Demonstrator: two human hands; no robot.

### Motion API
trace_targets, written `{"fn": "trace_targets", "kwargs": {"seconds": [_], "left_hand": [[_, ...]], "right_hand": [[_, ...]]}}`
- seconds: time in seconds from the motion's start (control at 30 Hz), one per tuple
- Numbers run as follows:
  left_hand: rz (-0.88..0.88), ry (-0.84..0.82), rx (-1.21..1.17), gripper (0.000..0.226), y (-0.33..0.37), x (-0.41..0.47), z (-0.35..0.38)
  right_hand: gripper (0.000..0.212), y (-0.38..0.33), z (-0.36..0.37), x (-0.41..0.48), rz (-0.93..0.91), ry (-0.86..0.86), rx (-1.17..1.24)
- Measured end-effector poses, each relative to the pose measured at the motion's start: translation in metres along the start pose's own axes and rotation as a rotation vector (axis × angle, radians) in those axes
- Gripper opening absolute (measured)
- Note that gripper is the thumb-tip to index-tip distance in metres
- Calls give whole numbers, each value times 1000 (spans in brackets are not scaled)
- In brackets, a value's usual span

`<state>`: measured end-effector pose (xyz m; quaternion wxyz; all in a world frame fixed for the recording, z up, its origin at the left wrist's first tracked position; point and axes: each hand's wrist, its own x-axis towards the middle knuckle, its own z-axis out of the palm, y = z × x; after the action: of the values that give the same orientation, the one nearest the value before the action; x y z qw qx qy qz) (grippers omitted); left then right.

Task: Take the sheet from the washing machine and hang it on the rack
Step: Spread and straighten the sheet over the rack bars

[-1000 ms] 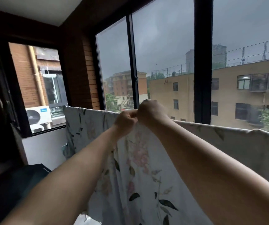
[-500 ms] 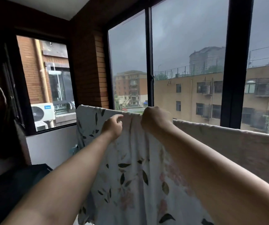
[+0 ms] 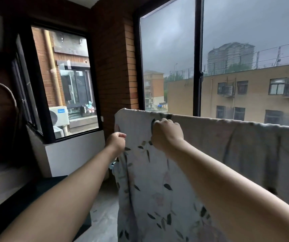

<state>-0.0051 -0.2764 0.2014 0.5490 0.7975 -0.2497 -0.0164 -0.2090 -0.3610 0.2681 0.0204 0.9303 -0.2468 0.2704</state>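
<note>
— Hanging where, your pale leaf-printed cotton sheet?
— Item: draped over the rack, itself hidden, at twelve o'clock before the black-framed window. Your left hand pinches its nine-o'clock edge and your right hand grips the top fold, likely to spread it flat.

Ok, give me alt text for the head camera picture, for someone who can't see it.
Two bare hands hold a leaf-printed sheet that hangs draped in front of a large window: the left hand grips its left edge, the right hand bunches the cloth just below the top fold. Outside are a tan building and a dark grey sky.
</note>
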Motion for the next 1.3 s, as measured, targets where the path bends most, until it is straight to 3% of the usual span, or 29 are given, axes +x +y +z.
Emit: {"fn": "trace_targets", "kwargs": {"seconds": [0.23,0.3,0.43,0.5,0.6,0.67,0.77,0.93,1.03,1.13,1.3], "left_hand": [[-171,11,-78,19,-75,94,-28],[-196,10,-51,23,-107,135,-27],[-310,-36,29,30,-153,211,-22],[-332,-78,55,35,-174,247,-18],[-344,-136,20,32,-168,263,-17],[-383,-191,-28,15,-162,268,-14],[-493,-267,-156,29,-178,292,-7],[-523,-414,-299,21,-218,337,10],[-571,-600,-401,35,-243,369,24],[-654,-808,-461,50,-261,394,32],[-728,-959,-474,57,-275,408,36]], "right_hand": [[24,-54,85,71,7,-96,82],[14,-65,125,99,15,-115,119],[22,-79,207,160,101,-230,268],[10,-88,236,185,129,-287,310],[24,-102,276,217,174,-298,294],[25,-109,304,227,159,-279,251],[32,-121,349,242,169,-263,170],[40,-136,394,257,206,-210,1],[25,-148,416,263,336,-200,-70],[31,-163,427,275,517,-257,-46],[34,-181,423,290,809,-225,106]]}}
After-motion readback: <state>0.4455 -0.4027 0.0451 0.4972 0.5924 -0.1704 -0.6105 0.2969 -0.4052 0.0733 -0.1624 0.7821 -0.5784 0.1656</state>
